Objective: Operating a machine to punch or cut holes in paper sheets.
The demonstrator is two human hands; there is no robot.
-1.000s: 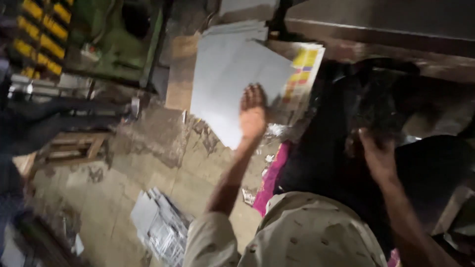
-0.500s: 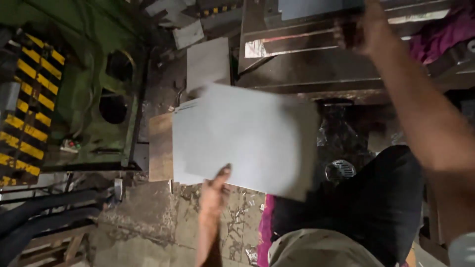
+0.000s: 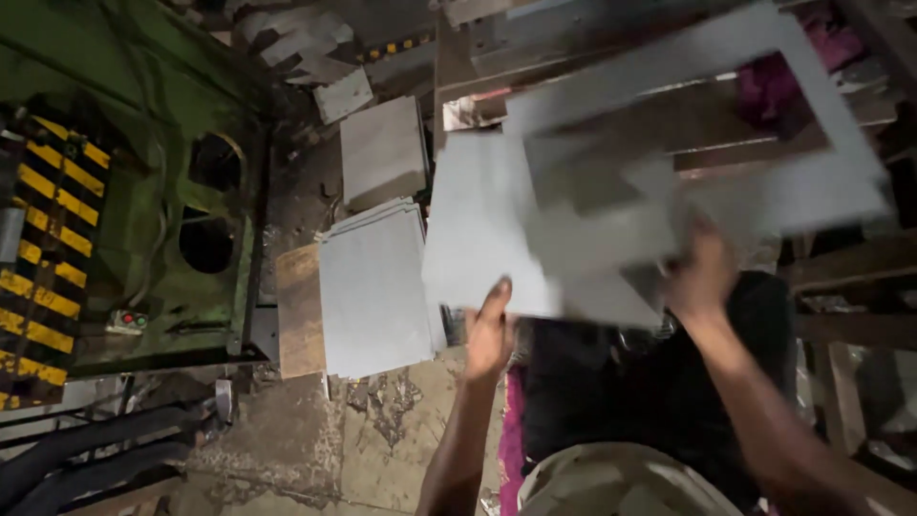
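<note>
My left hand [image 3: 489, 334] grips the near edge of a flat grey metal sheet [image 3: 478, 229] that is lifted off the floor. My right hand [image 3: 702, 272] holds a grey rectangular frame-shaped sheet [image 3: 812, 191] with its middle cut out, blurred by motion, overlapping the plain sheet. Below and to the left, a stack of grey sheets [image 3: 374, 291] lies on a wooden board [image 3: 299, 311] on the floor. My dark trousers [image 3: 650, 382] show under both hands.
A green press machine [image 3: 134, 191] with yellow-black striped guards [image 3: 48, 248] stands at left. Another pile of grey sheets [image 3: 382, 148] lies farther back. Black hoses [image 3: 86, 449] run at bottom left. A wooden bench frame [image 3: 850, 325] is at right. The concrete floor [image 3: 315, 440] is stained.
My left hand has lifted the plain sheet up and to the right. My right hand has come down from the bench holding the cut-out frame sheet. The view swung left.
</note>
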